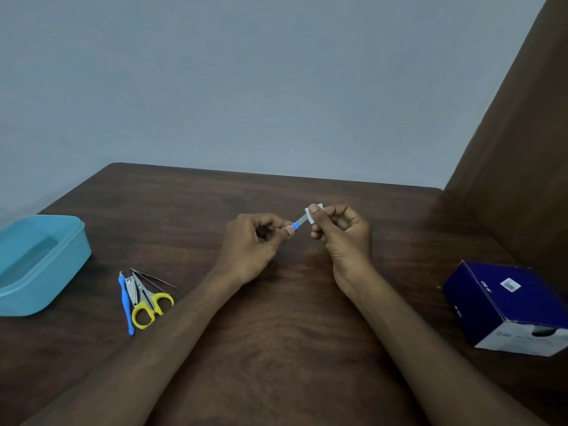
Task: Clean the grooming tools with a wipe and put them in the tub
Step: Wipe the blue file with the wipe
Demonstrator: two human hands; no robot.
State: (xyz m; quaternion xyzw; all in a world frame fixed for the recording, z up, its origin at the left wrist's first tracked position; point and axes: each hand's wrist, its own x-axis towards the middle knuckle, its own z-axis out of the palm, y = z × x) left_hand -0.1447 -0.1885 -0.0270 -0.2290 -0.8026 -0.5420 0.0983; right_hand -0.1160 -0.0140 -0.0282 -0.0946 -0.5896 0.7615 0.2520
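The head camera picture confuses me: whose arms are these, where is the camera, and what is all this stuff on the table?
There is no machine here. A person wears a camera on the head, so you look down along both bare arms at a dark wooden table.

The left hand holds a small tool with a blue handle. The right hand pinches a white wipe around the tool's metal end, cleaning it.

On the left stands an open light blue tub; nothing can be made out inside it. Beside it lie the tools that wait: a thin blue tool, nail clippers, yellow-handled scissors and tweezers. On the right sits a dark blue box; what it holds cannot be told.
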